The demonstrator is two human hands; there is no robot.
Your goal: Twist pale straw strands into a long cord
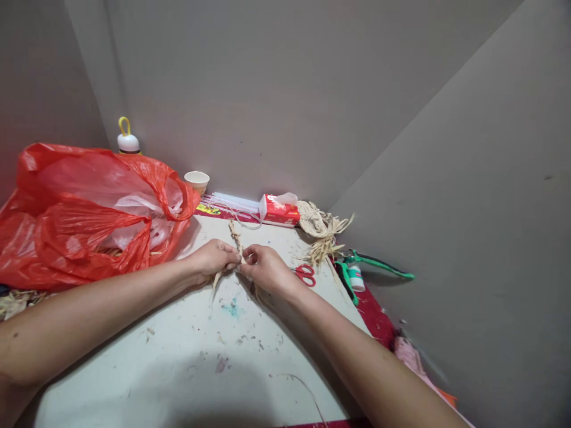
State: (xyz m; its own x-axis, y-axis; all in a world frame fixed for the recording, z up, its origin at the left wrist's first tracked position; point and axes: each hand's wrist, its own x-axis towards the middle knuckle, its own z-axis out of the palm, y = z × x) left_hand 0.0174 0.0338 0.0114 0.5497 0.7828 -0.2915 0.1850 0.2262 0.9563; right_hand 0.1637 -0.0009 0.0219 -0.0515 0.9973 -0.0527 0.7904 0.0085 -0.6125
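A thin braid of dried straw (pixel 235 233) rises from between my two hands over the white table (pixel 187 362). My left hand (pixel 214 258) pinches the loose straw strands at the braid's lower end, fingers closed. My right hand (pixel 263 266) meets it from the right and grips the same strands, fingers curled. Loose strand ends hang below the hands toward the table.
A big red plastic bag (pixel 84 214) fills the left side, with a white bottle (pixel 128 141) behind it. A paper cup (pixel 197 179), a red tissue pack (pixel 279 210), a straw pile (pixel 321 229), red scissors (pixel 306 274), green pruners (pixel 375 264) and a small bottle (pixel 355 277) lie near the walls.
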